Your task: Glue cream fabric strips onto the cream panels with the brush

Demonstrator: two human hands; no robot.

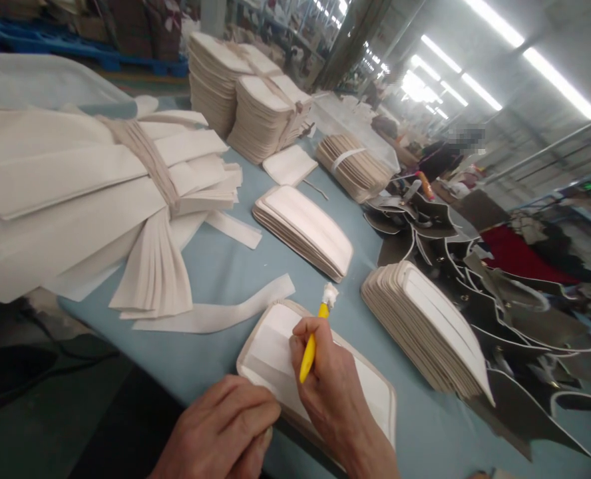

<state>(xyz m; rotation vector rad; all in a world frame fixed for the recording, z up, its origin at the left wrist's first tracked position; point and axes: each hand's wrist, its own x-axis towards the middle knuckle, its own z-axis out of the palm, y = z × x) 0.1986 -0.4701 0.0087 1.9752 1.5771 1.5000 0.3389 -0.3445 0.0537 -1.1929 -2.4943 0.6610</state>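
My right hand [323, 372] is wrapped round a yellow pen-like tool [309, 356] with white matter on its upper tip. It is over a stack of cream panels [270, 342] with rounded corners at the table's near edge. The top panel carries a paler strip across it. My left hand [225, 422], fingers curled together, lies at the near left edge of this stack; whatever its fingertips may pinch is hidden. A loose pale strip [225, 318] lies just left of the stack.
Beyond are a smaller panel stack [308, 226] and, to the right, a taller one [425, 326]. Tied cream strips [76, 173] cover the left of the blue-green table [225, 269]. Tied stacks [270, 110] stand behind; dark white-edged pieces [520, 313] lie right. People are in the background.
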